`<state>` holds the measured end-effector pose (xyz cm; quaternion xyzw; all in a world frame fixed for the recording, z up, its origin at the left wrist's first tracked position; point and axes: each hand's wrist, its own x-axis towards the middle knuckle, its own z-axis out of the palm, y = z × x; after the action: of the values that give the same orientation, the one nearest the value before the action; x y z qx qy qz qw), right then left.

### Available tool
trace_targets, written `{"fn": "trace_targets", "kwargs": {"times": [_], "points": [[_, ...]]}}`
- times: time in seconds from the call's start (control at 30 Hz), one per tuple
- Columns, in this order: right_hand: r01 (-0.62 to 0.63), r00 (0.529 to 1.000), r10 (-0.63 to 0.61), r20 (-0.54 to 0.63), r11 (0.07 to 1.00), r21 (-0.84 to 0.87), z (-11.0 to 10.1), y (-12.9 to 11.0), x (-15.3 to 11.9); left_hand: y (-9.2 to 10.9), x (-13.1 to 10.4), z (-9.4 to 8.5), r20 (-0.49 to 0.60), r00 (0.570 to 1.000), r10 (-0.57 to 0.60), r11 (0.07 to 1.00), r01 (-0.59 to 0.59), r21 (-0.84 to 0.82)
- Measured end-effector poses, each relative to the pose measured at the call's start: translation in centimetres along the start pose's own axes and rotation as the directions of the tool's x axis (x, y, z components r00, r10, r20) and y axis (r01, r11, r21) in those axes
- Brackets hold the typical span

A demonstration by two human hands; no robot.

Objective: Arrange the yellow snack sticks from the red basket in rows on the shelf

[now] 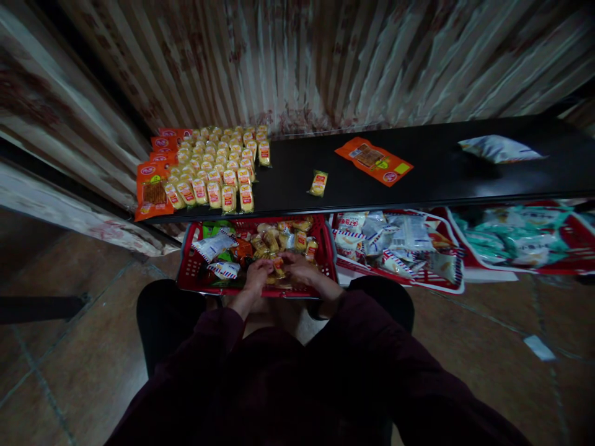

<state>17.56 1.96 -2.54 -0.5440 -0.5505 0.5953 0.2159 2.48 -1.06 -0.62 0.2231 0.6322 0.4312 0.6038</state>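
Head — hands [300, 269], pack [279, 266] within basket rim [330, 248]

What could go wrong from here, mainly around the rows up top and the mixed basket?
Two likely ones. The front row of yellow packets stands close to the front edge of the black shelf, so a sleeve or hand coming up might knock some off. The red basket mixes similar small packs with white-and-blue bags, and the light is dim, so the left hand or right hand might pick the wrong item.
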Motion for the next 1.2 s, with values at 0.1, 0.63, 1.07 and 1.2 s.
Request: {"fn": "trace_targets", "kwargs": {"times": [0.1, 0.63, 1.07, 1.2], "points": [[-0.018, 1.000, 0.020, -0.012, 0.991, 0.132, 0.0, -0.5, -0.3, 0.3, -0.3, 0.1, 0.002, 1.000, 0.018, 0.999, -0.018, 0.043], [0.064, 0.974, 0.011, -0.227, 0.946, 0.317, 1.1, -2.8, -2.0, 2.1, -2.4, 1.2, 0.047, 0.965, 0.258, 0.959, -0.262, 0.109], [0.164, 0.948, 0.003, -0.318, 0.851, 0.498, 1.1, -4.8, -2.3, 4.6, -3.5, 1.7, 0.038, 0.942, 0.335, 0.942, -0.335, -0.007], [0.154, 0.946, 0.062, -0.319, 0.780, 0.607, 1.0, -5.5, -2.5, 5.4, -3.8, 1.9, 0.007, 0.938, 0.345, 0.935, -0.343, -0.090]]}}
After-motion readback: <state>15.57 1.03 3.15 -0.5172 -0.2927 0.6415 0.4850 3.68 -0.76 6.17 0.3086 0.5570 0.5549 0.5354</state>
